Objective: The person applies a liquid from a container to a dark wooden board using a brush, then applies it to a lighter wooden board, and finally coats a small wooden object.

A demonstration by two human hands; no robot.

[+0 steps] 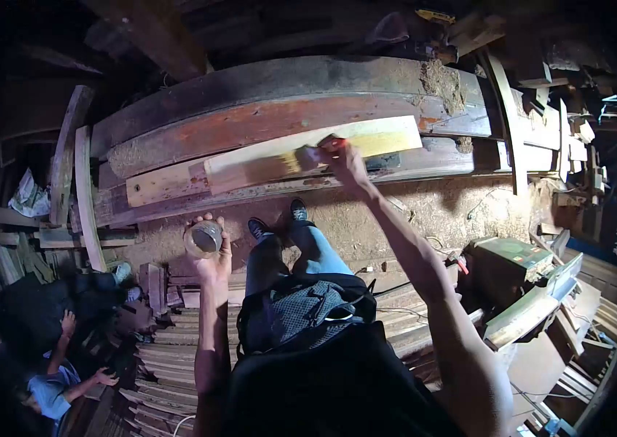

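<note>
The right hand [347,162] is closed around a small brush with a reddish handle [321,151], its dark bristles pressed flat on the pale, long wooden plank [308,154] that lies across a stack of dark weathered boards [272,98]. On that plank the stretch left of the brush looks darker and wet with finish, while the stretch to its right is bare yellow wood. The left hand [210,255] is cupped around a small round open tin of dark liquid [204,238], held upright nearer the body than the plank, well apart from it. To do this well, I judge the strokes should run lengthwise along the plank's grain, overlapping the wet edge, with the tin kept level and close for reloading. The sawdust-covered floor [410,211] below the plank could foul a dropped brush. Another person in a blue shirt [50,390] crouches far left of the plank.
</note>
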